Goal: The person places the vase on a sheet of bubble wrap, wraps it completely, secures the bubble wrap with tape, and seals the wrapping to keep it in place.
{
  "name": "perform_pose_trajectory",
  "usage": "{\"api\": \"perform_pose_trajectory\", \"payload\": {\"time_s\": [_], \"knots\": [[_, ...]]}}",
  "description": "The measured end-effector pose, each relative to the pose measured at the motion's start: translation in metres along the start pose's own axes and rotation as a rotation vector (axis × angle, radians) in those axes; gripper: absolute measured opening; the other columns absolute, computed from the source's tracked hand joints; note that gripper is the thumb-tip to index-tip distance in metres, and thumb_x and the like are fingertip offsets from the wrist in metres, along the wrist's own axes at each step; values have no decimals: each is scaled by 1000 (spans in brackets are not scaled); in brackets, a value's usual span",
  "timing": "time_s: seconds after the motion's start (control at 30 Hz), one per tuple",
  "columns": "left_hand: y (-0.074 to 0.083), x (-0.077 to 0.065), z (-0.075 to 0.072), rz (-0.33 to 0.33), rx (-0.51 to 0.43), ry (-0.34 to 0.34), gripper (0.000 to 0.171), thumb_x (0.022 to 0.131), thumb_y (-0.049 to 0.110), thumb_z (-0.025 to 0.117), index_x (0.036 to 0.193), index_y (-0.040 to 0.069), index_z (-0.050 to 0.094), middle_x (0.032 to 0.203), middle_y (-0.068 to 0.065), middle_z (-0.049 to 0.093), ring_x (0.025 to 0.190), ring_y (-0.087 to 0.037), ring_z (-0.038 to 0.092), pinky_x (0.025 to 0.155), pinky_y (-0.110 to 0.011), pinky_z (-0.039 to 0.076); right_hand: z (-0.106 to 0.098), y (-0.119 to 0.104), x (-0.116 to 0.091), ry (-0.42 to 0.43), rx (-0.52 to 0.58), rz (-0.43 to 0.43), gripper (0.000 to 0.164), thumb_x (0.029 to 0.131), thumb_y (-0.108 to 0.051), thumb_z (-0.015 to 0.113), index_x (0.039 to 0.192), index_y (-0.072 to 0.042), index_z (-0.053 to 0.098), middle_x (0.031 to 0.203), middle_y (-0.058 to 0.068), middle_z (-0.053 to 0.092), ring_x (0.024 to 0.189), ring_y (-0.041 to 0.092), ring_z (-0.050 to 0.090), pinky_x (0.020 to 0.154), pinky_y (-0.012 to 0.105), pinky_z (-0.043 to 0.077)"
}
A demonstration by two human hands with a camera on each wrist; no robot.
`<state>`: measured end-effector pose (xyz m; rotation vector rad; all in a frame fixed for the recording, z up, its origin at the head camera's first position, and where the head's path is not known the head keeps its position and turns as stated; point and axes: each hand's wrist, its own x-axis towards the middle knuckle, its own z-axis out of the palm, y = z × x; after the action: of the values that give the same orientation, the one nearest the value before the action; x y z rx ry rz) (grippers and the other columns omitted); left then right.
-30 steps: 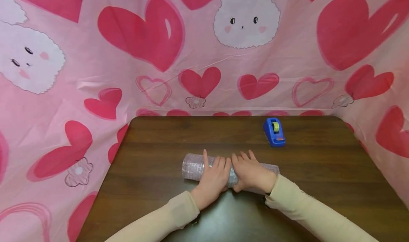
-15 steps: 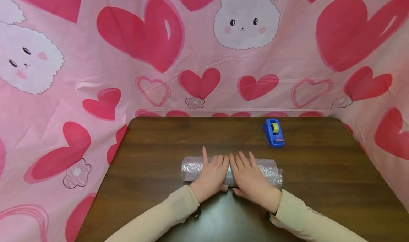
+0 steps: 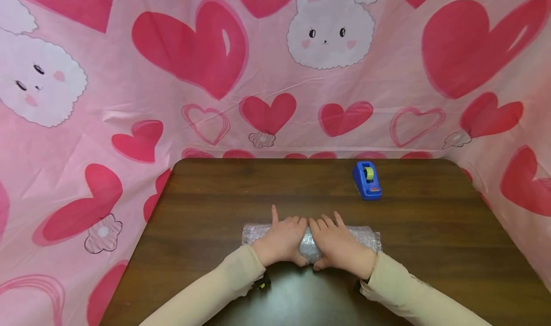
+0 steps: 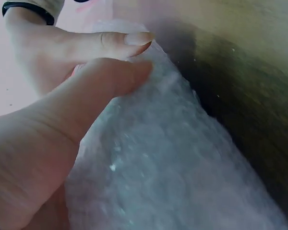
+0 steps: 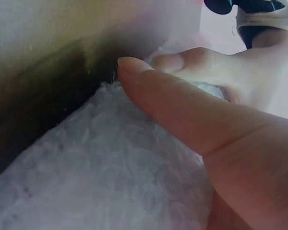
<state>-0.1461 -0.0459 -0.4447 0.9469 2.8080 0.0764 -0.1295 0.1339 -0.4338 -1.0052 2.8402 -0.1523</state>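
Note:
A roll of clear bubble wrap (image 3: 309, 247) lies crosswise on the table, with something bluish-grey showing at its middle in the head view. My left hand (image 3: 281, 240) holds it just left of centre, fingers over the top and thumb along the near side. Beside it, my right hand (image 3: 340, 243) grips the roll the same way, the two hands almost meeting. In the left wrist view, the left thumb (image 4: 101, 86) presses on the bubble wrap (image 4: 173, 163). The right wrist view has the right thumb (image 5: 182, 105) against the wrap's near face (image 5: 110, 158). What is inside is hidden.
A blue tape dispenser (image 3: 367, 180) with a yellowish tape roll stands at the back right of the dark wooden table (image 3: 206, 187). Behind and at both sides hangs a pink cloth (image 3: 267, 77) printed with hearts and rabbits.
The roll and both hands have come toward the person. My right hand has straightened from its sideways angle, and more of the roll's right end shows.

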Motion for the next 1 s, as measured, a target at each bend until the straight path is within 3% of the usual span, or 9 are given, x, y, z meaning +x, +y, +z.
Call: {"api": "perform_pose_trajectory", "payload": {"time_s": [0.23,0.4,0.57,0.73,0.87,1.0], "knots": [[-4,0,1,-25,-42,28,96,63,71,89,129,13,51,121,-6,71,120,-27,65,108,-86,15,-2,4,8,-42,-28,8,86,66,-42,98,124,5,56,120,23,65,115,43,61,105,71,41],[-5,-6,4,19,83,132,101,63,78,83,138,15,58,128,-5,65,128,-29,57,107,-86,16,-4,6,16,-128,19,43,84,68,-37,96,127,6,56,120,21,65,115,42,61,107,70,39],[0,-11,9,48,256,250,114,56,84,80,140,9,61,123,-4,67,120,-25,60,107,-84,23,-7,8,22,-181,50,61,84,67,-36,96,129,4,56,121,20,66,114,41,61,107,66,41],[3,-10,20,47,326,327,118,50,84,83,137,8,61,118,-3,68,114,-21,63,107,-81,28,-10,9,25,-199,64,75,85,66,-36,96,128,4,55,119,20,66,111,41,60,105,66,42],[4,-8,22,39,335,349,108,53,78,89,132,10,62,116,-2,68,111,-20,64,109,-80,28,-12,8,22,-193,62,103,89,66,-38,96,132,5,55,123,21,65,116,44,59,109,70,37],[5,-7,20,39,323,317,100,57,71,91,130,9,62,114,-3,69,109,-21,65,109,-78,29,-10,3,14,-122,-9,92,100,69,-43,94,143,10,50,132,26,63,126,47,56,112,71,33]]}}
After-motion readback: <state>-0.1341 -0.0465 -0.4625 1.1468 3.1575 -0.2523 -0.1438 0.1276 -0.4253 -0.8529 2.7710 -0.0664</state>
